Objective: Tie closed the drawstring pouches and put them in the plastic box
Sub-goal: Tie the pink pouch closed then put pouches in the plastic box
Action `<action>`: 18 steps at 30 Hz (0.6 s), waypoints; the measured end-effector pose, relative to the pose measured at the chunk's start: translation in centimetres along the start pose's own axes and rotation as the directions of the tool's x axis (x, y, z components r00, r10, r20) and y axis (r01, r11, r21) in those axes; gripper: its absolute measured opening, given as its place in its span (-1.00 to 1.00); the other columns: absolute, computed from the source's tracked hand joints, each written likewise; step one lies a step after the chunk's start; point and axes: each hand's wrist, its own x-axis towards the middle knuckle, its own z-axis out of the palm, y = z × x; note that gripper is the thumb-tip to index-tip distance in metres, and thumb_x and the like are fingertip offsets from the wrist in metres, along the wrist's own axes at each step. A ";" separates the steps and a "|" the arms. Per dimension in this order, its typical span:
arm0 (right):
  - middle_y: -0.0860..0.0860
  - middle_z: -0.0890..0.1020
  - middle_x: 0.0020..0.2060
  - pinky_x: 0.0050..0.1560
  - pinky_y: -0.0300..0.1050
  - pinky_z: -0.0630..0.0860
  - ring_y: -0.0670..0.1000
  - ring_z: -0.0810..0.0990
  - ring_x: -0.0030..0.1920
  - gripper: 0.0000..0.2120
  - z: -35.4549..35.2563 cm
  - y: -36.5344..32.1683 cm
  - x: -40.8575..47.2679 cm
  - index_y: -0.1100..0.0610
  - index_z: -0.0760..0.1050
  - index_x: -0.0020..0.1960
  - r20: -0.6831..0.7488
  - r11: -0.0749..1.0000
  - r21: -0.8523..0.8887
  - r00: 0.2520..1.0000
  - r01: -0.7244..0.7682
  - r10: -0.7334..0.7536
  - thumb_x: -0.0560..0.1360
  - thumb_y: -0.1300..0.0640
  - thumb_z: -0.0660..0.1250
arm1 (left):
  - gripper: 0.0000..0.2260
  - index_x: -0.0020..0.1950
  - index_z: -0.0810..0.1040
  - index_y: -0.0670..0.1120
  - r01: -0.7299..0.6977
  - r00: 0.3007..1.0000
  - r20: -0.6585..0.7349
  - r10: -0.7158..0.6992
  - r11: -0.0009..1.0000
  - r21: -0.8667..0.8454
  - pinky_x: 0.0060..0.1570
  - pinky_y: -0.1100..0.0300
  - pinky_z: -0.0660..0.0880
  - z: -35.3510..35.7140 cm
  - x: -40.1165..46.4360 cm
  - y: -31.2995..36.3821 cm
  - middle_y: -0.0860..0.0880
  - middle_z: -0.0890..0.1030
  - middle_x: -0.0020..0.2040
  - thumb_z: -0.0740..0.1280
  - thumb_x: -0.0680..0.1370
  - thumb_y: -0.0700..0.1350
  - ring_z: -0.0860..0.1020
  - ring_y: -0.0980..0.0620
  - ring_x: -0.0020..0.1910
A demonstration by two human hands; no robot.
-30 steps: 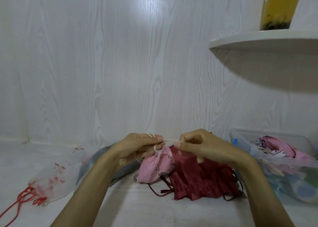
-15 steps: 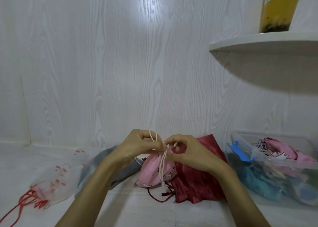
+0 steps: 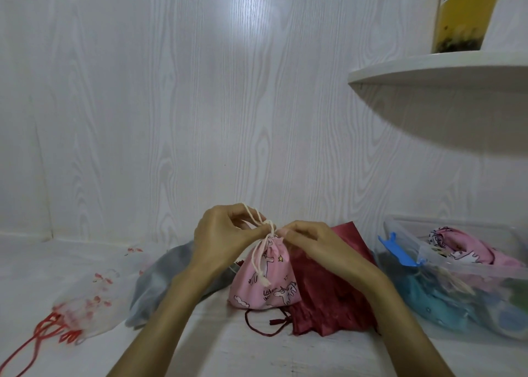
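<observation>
Now both hands raised: left hand (image 3: 220,234) and right hand (image 3: 310,241) pinch cream cord (image 3: 264,251) atop pink pouch (image 3: 267,282).

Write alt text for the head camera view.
Two hands, left hand and right hand, pinch the cream drawstring at the gathered neck of a pink unicorn-print pouch. A dark red pouch lies beside it, and a clear plastic box at right holds more pouches.
</observation>
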 end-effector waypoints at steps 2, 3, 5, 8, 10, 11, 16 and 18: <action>-0.09 0.62 -0.25 -0.28 -0.49 0.38 -0.23 0.53 -0.29 -0.75 0.2 -0.1 0.1 0.07 0.62 0.05 -0.011 0.996 0.063 0.998 -0.067 0.068 0.60 0.05 0.17 | -0.84 -0.33 0.65 0.03 -0.015 1.000 -0.018 0.015 1.000 0.011 -0.22 0.13 0.57 0.0 -0.2 0.2 0.20 0.66 -0.30 0.56 0.27 0.07 0.61 0.17 -0.35; -0.11 0.62 -0.27 -0.29 -0.49 0.37 -0.24 0.52 -0.30 -0.74 0.3 -0.1 0.1 0.08 0.62 0.05 -0.003 0.993 0.082 0.997 -0.083 0.083 0.61 0.06 0.17 | -0.83 -0.33 0.65 0.03 -0.024 1.000 -0.013 0.024 1.000 0.005 -0.23 0.14 0.56 0.0 -0.2 0.3 0.20 0.66 -0.30 0.56 0.27 0.07 0.60 0.17 -0.36; -0.10 0.67 -0.22 -0.09 -0.39 0.47 -0.15 0.59 -0.19 -0.76 0.7 -0.1 0.1 0.09 0.64 0.06 0.028 0.987 0.124 0.995 -0.100 0.097 0.60 0.06 0.21 | -0.85 -0.32 0.66 0.02 -0.046 0.999 0.021 0.046 0.999 -0.018 -0.24 0.18 0.56 0.0 -0.1 0.2 0.18 0.67 -0.29 0.56 0.28 0.04 0.60 0.17 -0.34; 0.06 0.69 0.02 0.31 0.12 0.39 0.15 0.59 0.13 -0.78 1.1 0.5 0.1 0.07 0.65 0.09 0.030 0.954 0.271 0.992 -0.129 0.126 0.52 0.03 0.34 | -0.92 -0.27 0.70 0.01 -0.047 0.995 0.079 0.055 0.994 -0.097 -0.14 0.14 0.59 -0.1 0.0 -0.2 0.12 0.70 -0.27 0.57 0.30 -0.06 0.66 0.14 -0.26; 0.06 0.71 -0.04 0.25 0.09 0.44 0.24 0.59 0.07 -0.80 1.1 0.9 0.3 0.08 0.67 0.04 -0.004 0.925 0.358 0.990 -0.128 0.139 0.47 0.05 0.39 | -0.91 -0.23 0.72 -0.01 -0.009 0.992 0.121 0.035 0.978 -0.209 -0.03 0.00 0.61 -0.2 0.1 -0.3 0.05 0.71 -0.25 0.57 0.31 -0.11 0.69 0.07 -0.20; 0.02 0.71 -0.14 0.10 -0.04 0.49 0.16 0.59 -0.06 -0.84 1.1 0.9 0.4 0.08 0.69 -0.02 -0.045 0.913 0.389 0.987 -0.124 0.153 0.46 0.07 0.40 | -0.90 -0.21 0.73 -0.01 0.008 0.989 0.146 0.030 0.967 -0.256 0.01 -0.04 0.60 -0.3 0.0 -0.4 0.02 0.72 -0.23 0.56 0.30 -0.08 0.69 0.03 -0.16; -0.17 0.57 -0.44 -0.32 -0.29 0.39 -0.19 0.46 -0.38 -0.84 1.2 -0.2 0.3 -0.01 0.55 -0.38 -0.445 0.999 -0.026 0.895 0.021 -0.030 0.37 0.11 0.39 | -0.85 -0.11 0.72 -0.08 0.048 0.964 0.265 0.037 0.951 -0.305 0.05 0.20 0.55 0.4 0.1 -0.5 0.01 0.72 -0.15 0.49 0.39 -0.06 0.68 0.07 -0.07; -0.13 0.55 -0.33 -0.30 -0.26 0.36 -0.15 0.47 -0.28 -0.86 1.3 -0.4 0.3 -0.06 0.48 -0.37 -0.520 0.919 -0.394 0.826 -0.004 -0.220 0.31 0.04 0.41 | -0.90 -0.12 0.71 -0.18 0.067 0.964 0.264 0.027 0.938 -0.340 -0.08 0.36 0.53 0.7 0.2 -0.4 0.00 0.72 -0.16 0.48 0.41 -0.18 0.68 0.09 -0.12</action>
